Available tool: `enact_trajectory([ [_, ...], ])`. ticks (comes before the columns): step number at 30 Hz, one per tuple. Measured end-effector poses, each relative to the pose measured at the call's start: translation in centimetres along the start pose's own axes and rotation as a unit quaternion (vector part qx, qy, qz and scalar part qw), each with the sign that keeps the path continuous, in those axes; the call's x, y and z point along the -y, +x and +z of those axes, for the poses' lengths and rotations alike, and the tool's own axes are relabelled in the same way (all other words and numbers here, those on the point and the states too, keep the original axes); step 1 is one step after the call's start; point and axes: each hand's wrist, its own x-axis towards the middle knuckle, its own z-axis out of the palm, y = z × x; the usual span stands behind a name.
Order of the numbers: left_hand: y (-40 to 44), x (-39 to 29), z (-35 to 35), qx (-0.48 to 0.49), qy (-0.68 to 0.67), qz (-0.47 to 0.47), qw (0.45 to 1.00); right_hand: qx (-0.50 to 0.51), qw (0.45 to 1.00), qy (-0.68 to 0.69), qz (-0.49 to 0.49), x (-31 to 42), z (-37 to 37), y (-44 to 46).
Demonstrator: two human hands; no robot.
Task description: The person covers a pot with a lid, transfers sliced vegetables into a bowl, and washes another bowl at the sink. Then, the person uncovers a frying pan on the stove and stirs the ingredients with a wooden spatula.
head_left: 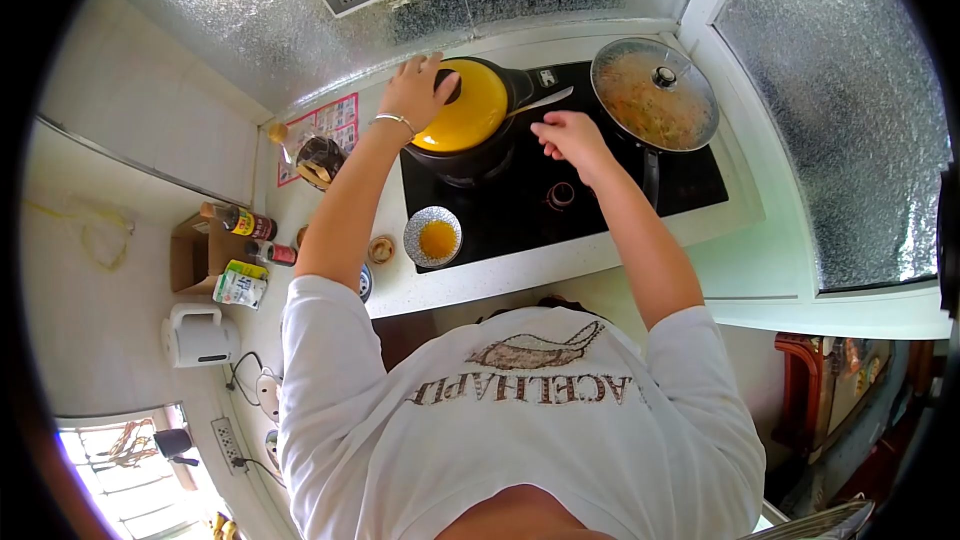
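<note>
My left hand (412,95) is over the black knob of a yellow pot lid (468,120), thumb and fingers around it. The lid sits on a dark pot (460,165) on the black cooktop (520,205). A light-coloured utensil handle (545,101) sticks out at the lid's right edge. My right hand (572,143) is just right of the pot, below that handle and apart from it. Its fingers are curled in, with nothing visible in them. A patterned bowl (412,240) of yellow-orange liquid stands at the cooktop's front left.
A frying pan under a glass lid (690,75) stands at the right, its handle (651,178) pointing toward me. Left on the counter are bottles (245,223), a small jar (381,249), a cardboard box (195,255), a packet (240,286) and a white appliance (200,338).
</note>
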Motion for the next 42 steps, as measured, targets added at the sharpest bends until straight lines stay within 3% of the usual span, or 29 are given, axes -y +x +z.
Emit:
enact_trajectory([
  [1, -0.3, -0.6, -1.4, -0.001, -0.002, -0.001, 1.0, 0.052, 0.999, -0.014, 0.001, 0.3, 0.1, -1.3],
  [3, -2.1, -1.8, -4.8, -0.11, -0.101, 0.001, 0.989, 0.146, 0.989, -0.018, 0.023, 0.9, 0.6, -5.2],
  [5, -5.0, -3.4, -7.4, -0.148, -0.238, -0.069, 0.957, 0.232, 0.968, -0.086, -0.045, -0.4, 1.4, -8.7],
  [8, -10.4, -4.7, -6.3, -0.212, -0.347, -0.058, 0.912, 0.308, 0.932, -0.189, -0.03, -3.5, 2.2, -13.2],
  [9, -12.2, -5.4, -5.8, -0.193, -0.362, -0.044, 0.911, 0.297, 0.939, -0.171, -0.025, -5.1, 2.4, -14.3],
  [11, -15.8, -7.8, -3.8, -0.126, -0.431, -0.113, 0.886, 0.281, 0.94, -0.195, 0.009, -8.1, 2.7, -16.1],
  [12, -17.2, -8.1, -2.8, -0.091, -0.36, -0.034, 0.928, 0.273, 0.941, -0.199, 0.013, -10.5, 3.0, -16.9],
  [15, -21.4, -10.6, 1.5, 0.006, -0.489, -0.02, 0.872, 0.225, 0.96, -0.165, 0.031, -14.4, 3.7, -18.9],
  [18, -22.7, -12.5, 2.4, 0.068, -0.472, 0.042, 0.878, 0.195, 0.971, -0.123, 0.059, -14.1, 4.4, -20.3],
  [20, -23.1, -13.4, 3.3, 0.093, -0.472, 0.112, 0.87, 0.169, 0.967, -0.184, 0.056, -13.9, 4.5, -21.2],
  [27, -24.2, -16.9, 5.0, 0.19, -0.527, 0.061, 0.826, 0.056, 0.975, -0.146, 0.156, -15.5, 3.1, -25.9],
  [28, -24.3, -17.5, 5.2, 0.19, -0.53, 0.057, 0.825, 0.032, 0.974, -0.125, 0.189, -15.5, 2.7, -26.5],
  [33, -25.1, -20.0, 4.2, 0.201, -0.515, 0.098, 0.828, 0.038, 0.972, -0.176, 0.148, -15.4, 0.9, -26.7],
  [36, -26.2, -21.7, 3.6, 0.136, -0.511, 0.077, 0.845, 0.069, 0.981, -0.143, 0.112, -15.8, -0.6, -26.2],
  [42, -29.7, -27.7, 4.9, 0.073, -0.51, -0.151, 0.843, 0.227, 0.947, -0.218, 0.062, -18.1, -6.4, -24.3],
])
